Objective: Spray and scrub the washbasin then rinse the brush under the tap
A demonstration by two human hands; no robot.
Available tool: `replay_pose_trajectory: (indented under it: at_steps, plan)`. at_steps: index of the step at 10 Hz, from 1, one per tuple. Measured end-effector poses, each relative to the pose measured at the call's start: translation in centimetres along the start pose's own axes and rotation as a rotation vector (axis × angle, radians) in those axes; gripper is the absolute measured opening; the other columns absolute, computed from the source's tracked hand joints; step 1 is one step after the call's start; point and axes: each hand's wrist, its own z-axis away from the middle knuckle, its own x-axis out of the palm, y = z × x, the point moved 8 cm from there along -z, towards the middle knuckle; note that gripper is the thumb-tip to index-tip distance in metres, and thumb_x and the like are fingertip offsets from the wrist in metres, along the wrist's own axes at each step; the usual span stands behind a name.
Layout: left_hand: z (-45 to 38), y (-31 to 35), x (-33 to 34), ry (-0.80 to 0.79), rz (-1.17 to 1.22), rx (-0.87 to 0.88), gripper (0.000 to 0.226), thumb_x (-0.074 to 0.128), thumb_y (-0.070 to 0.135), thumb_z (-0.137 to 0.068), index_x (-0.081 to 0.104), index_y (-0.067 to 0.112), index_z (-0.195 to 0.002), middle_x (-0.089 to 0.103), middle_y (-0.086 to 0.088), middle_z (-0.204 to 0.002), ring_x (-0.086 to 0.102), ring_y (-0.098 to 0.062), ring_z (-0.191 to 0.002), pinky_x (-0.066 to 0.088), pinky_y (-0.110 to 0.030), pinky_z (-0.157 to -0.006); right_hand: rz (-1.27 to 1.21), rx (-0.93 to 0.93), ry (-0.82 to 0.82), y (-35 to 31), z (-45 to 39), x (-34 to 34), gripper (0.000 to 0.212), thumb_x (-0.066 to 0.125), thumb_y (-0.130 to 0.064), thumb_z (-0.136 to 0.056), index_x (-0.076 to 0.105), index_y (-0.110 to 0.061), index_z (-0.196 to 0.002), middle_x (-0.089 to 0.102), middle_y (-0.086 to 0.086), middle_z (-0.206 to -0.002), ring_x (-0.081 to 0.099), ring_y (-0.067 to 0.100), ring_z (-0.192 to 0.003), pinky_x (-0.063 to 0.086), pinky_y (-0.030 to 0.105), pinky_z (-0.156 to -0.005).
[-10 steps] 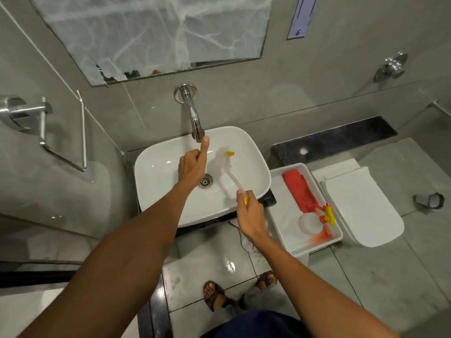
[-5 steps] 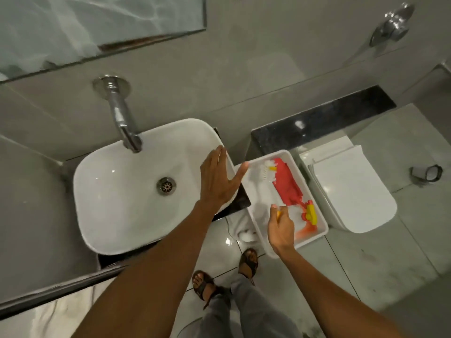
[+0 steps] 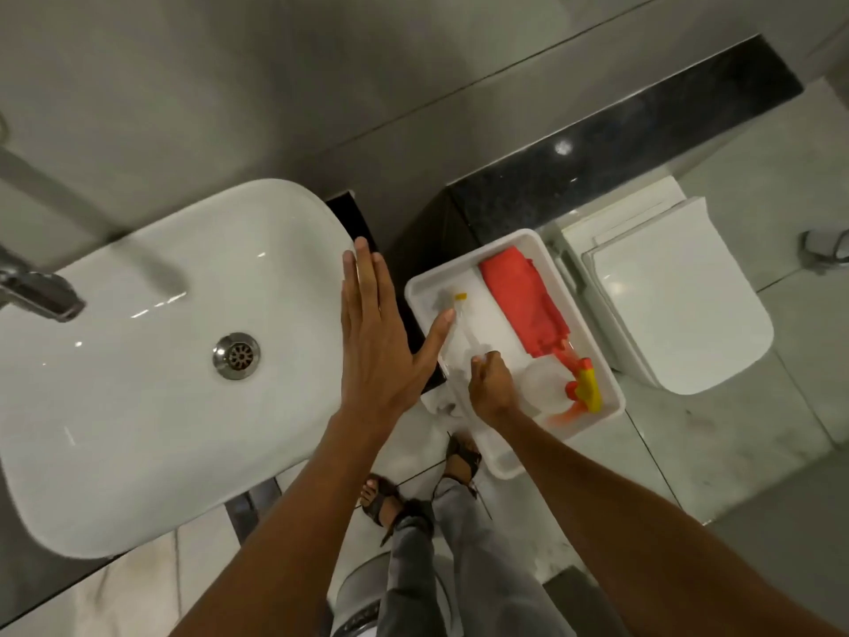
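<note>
Left hand (image 3: 376, 347): we hold it flat, fingers straight and together, thumb spread to the right; it grips nothing and sits over the right rim of the washbasin (image 3: 151, 360).
Right hand (image 3: 491, 388): we have it curled, knuckles up, over the near-left part of the white tray (image 3: 611, 383); the fingers are closed around the near end of the brush handle.
Brush (image 3: 452, 310): it lies inside the tray along its left side, translucent white and blurred; the head with a small yellow tip points to the far left corner, and the handle runs back under our right fingers. The left thumb tip is just beside the head end; we cannot tell whether it touches.
Washbasin: white, rounded, with a metal drain (image 3: 235, 356) in the middle.
Tap (image 3: 36, 296): chrome spout at the left edge, over the basin's far-left part, well apart from the brush.
Tray contents: a red cloth (image 3: 523, 305) along the right side, and a spray bottle (image 3: 551, 388) with a red and yellow trigger head lying at the near right, just beside our right hand.
Toilet (image 3: 680, 305): white, lid closed, right of the tray.
Feet (image 3: 413, 480): in dark sandals on the floor tiles below the tray.
</note>
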Motion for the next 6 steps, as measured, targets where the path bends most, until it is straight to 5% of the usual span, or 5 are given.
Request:
replay_pose_trajectory:
  at_steps: [3, 6]
  plan:
    - [-0.2, -0.2, 0.4, -0.034, -0.018, -0.014, 0.105, 0.05, 0.076, -0.1, 0.01, 0.013, -0.174, -0.006, -0.005, -0.183, -0.009, -0.025, -0.17, 0.007, -0.05, -0.138, 0.334, -0.028, -0.074, 1.4, -1.8, 2.4, 0.034, 0.041, -0.015, -0.109, 0.06, -0.001, -0.133, 0.06, 0.018, -0.133, 0.053, 0.033, -0.124, 0.044, 0.04, -0.106]
    - [-0.1, 0.2, -0.3, -0.022, -0.049, -0.008, 0.102, 0.05, 0.073, -0.101, 0.012, 0.011, -0.173, -0.003, -0.01, -0.183, -0.006, -0.028, -0.17, 0.0, -0.045, -0.138, 0.13, -0.058, 0.029, 0.1, -0.3, 0.0, 0.048, 0.057, -0.015, -0.103, 0.051, -0.002, -0.149, 0.053, 0.018, -0.146, 0.051, 0.033, -0.136, 0.039, 0.038, -0.116]
